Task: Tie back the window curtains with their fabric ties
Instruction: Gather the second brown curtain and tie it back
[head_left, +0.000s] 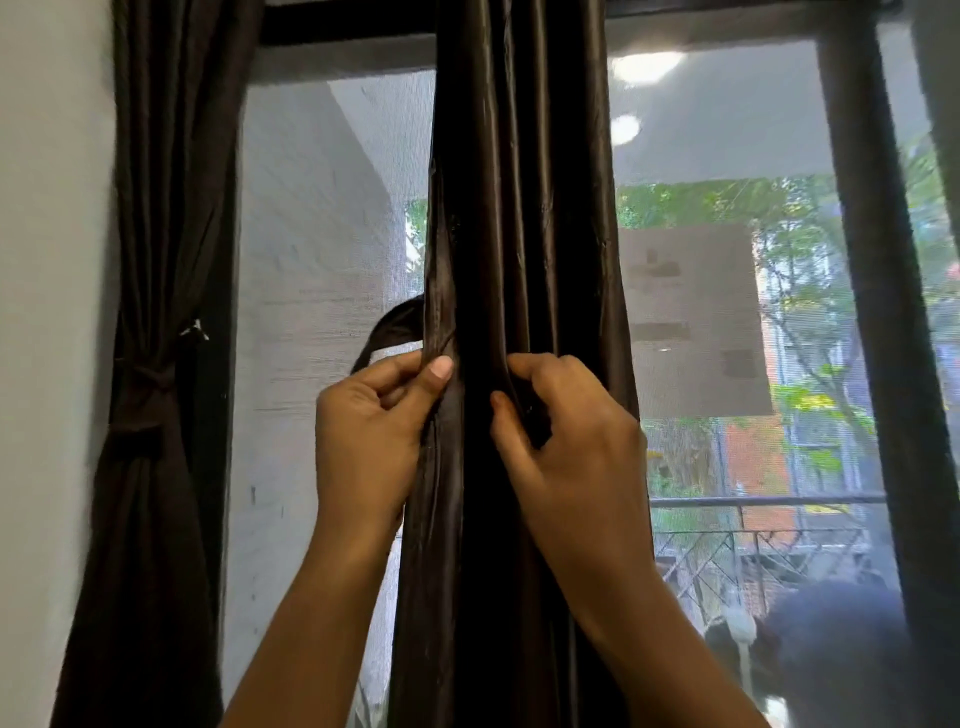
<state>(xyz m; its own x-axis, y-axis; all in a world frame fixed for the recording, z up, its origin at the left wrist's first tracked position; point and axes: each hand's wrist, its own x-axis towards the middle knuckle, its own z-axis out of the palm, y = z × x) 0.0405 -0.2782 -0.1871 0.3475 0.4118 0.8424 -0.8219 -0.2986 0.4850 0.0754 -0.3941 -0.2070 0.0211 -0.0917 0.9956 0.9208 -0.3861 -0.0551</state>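
Note:
A dark brown satin curtain (519, 208) hangs gathered in front of the middle of the window. My left hand (369, 431) pinches folds at its left edge between thumb and fingers. A dark fabric tie (387, 330) loops out from behind the curtain just above that hand. My right hand (561, 441) grips folds at the curtain's centre right, fingers curled into the cloth. At the left wall a second brown curtain (156, 208) hangs bunched and bound by its own tie (143, 379).
The window has a dark frame (862, 260) and a mesh screen (311, 260). A white wall (47, 312) stands at the far left. Outside are a balcony railing (753, 504), trees and a brick building.

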